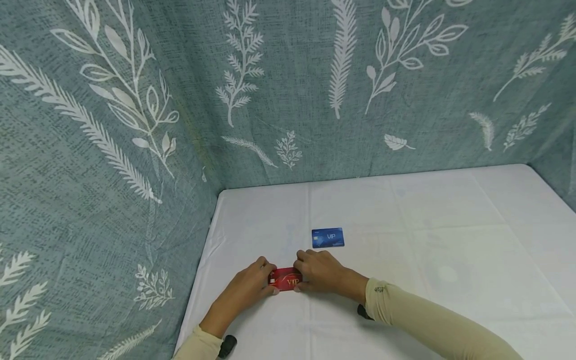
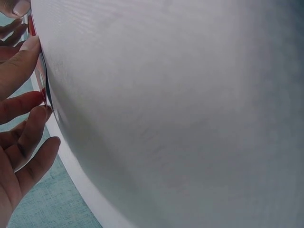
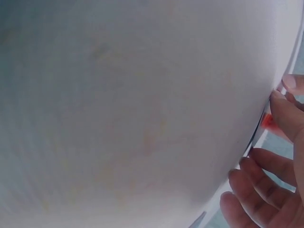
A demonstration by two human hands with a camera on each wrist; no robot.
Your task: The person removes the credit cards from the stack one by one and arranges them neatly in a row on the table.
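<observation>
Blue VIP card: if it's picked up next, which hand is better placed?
Probably the right hand: it sits just on the near side of the blue VIP card, while the left hand is farther off. Both grip the red VIP card, so either must let go first.

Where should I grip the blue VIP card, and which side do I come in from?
Probably by the right short edge of the blue VIP card, coming in low from the right. It is thin and lies flat on the white cloth, so an edge should lift more easily than its face. Nothing touches that end; the right hand is close to its near side.
</observation>
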